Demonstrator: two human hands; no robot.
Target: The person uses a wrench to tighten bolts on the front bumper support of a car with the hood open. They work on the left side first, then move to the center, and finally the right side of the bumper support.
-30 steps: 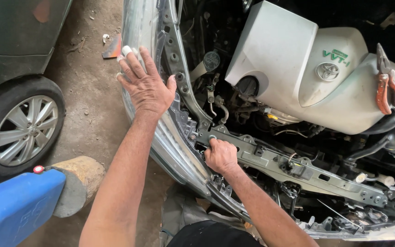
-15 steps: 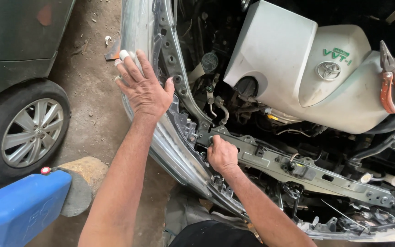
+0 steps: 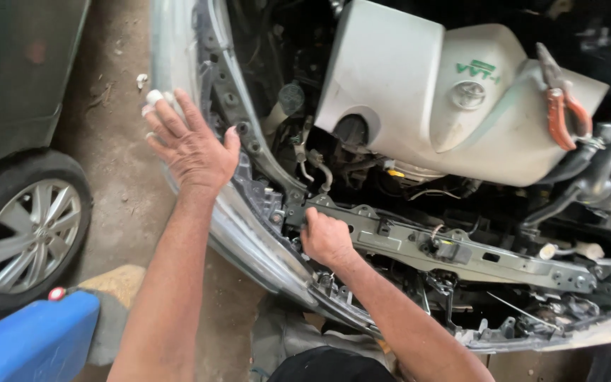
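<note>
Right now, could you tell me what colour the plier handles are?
Orange-red, on the pliers resting on the engine cover; head view.

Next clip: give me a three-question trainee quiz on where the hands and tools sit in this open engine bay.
1. True or false: the left hand lies flat, fingers spread, on the silver car body edge.
2. What does the right hand grip?
A. the grey metal crossbar
B. the white engine cover
3. Fill in: the orange-handled pliers rest on the white engine ____.

Key: 1 true; 2 A; 3 cover.
</note>
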